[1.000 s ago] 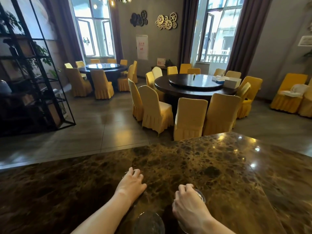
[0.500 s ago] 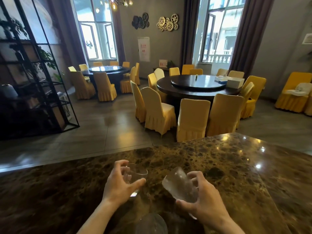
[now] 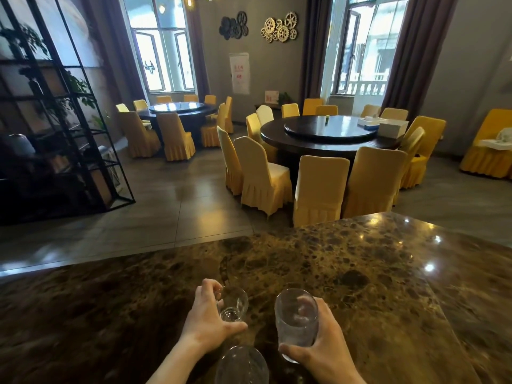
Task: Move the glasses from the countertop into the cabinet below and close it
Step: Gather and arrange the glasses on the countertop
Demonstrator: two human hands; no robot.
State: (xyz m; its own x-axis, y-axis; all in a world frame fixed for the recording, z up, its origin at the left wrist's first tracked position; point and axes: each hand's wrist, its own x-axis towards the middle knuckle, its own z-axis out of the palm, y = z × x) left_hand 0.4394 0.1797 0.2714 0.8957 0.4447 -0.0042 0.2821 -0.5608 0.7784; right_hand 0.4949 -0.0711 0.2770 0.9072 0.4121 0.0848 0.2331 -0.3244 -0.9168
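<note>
My left hand (image 3: pixel 206 322) grips a small clear glass (image 3: pixel 232 303), held upright just above the dark marbled countertop (image 3: pixel 360 273). A taller clear tumbler (image 3: pixel 296 317) is in my right hand (image 3: pixel 322 347), fingers wrapped around its lower half, mouth tilted slightly toward me. A third clear glass (image 3: pixel 241 365) stands on the countertop between my forearms at the bottom edge of the view. The cabinet below is out of sight.
Beyond the counter's far edge lies a dining room floor. Yellow-covered chairs (image 3: pixel 318 187) ring a round dark table (image 3: pixel 329 137); a second table (image 3: pixel 180 109) stands further back. A black metal shelf frame (image 3: pixel 69 120) stands at the left.
Both hands went from resting on glasses at the counter to lifting them. The right-hand tumbler has turned from tilted sideways to nearly upright. The head view has tipped down slightly.
</note>
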